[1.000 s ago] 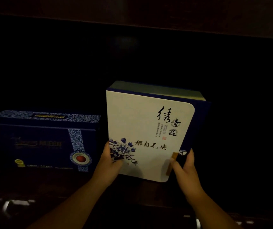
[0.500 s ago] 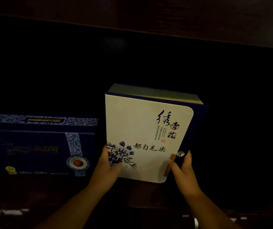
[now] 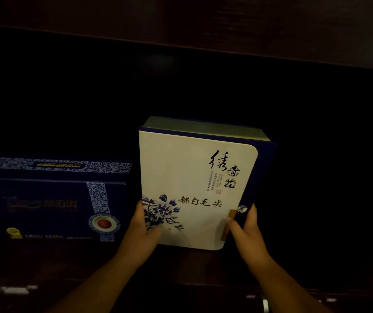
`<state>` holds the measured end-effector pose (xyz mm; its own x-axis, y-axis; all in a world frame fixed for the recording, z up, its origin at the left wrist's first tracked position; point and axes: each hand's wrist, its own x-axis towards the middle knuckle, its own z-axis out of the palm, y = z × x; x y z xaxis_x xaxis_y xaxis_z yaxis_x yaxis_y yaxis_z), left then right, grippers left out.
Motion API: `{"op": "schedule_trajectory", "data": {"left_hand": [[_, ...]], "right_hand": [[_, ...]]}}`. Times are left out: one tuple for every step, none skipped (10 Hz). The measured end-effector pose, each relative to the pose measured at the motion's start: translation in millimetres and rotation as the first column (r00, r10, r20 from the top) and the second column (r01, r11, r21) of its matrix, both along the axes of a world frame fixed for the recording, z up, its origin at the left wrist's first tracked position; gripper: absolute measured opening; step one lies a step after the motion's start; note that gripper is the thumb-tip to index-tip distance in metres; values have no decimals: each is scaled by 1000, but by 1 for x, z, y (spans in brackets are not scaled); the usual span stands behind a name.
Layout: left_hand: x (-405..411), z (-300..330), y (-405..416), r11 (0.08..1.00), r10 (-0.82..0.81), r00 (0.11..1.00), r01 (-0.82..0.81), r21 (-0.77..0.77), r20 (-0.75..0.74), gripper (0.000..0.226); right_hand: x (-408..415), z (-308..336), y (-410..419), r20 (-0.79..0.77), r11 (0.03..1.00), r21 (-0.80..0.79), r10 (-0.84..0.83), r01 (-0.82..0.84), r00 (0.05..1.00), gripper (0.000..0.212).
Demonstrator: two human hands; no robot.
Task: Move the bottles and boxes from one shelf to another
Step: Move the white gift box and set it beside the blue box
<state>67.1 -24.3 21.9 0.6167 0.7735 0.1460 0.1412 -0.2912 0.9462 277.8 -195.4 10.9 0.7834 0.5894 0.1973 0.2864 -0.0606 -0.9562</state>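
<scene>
**Entry: white tea box, upright on dark shelf, two-hand hold**

Location: white tea box [image 3: 194, 188] stands upright on the shelf [image 3: 181, 263], just right of the dark blue box [image 3: 52, 199]; whether they touch, I cannot tell.

Risk: I judge the tall box could tip forward if released unevenly, or scrape its blue neighbour.

Hands: left hand [image 3: 142, 231] and right hand [image 3: 246, 231] clasp the lower corners, fingers curled around the edges, forearms reaching up from below.

Smooth matt card tea box [image 3: 192, 177]; printed dark-blue box [image 3: 52, 199]; dark wood shelf [image 3: 181, 260].
</scene>
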Motion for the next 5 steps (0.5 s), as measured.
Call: {"op": "schedule_trajectory", "data": {"left_hand": [[2, -2, 1, 1000, 4, 1000, -4, 5, -1, 74], [2, -3, 2, 1000, 2, 1000, -2, 4, -3, 75], [1, -5, 5, 1000, -11, 1000, 11, 27, -10, 75], [0, -8, 10, 998, -10, 1000, 11, 55, -12, 77], [-4, -8, 10, 998, 9, 1000, -9, 60, 5, 83]], "right_hand": [[0, 0, 1, 1, 1000, -13, -14, 14, 1000, 73], [0, 0, 1, -15, 1000, -1, -11, 11, 1000, 75], [0, 0, -1, 5, 1000, -14, -7, 7, 1000, 73], [-1, 2, -7, 0, 999, -39, 12, -12, 1000, 79], [-4, 6, -20, 11, 999, 16, 36, -36, 999, 83]]}}
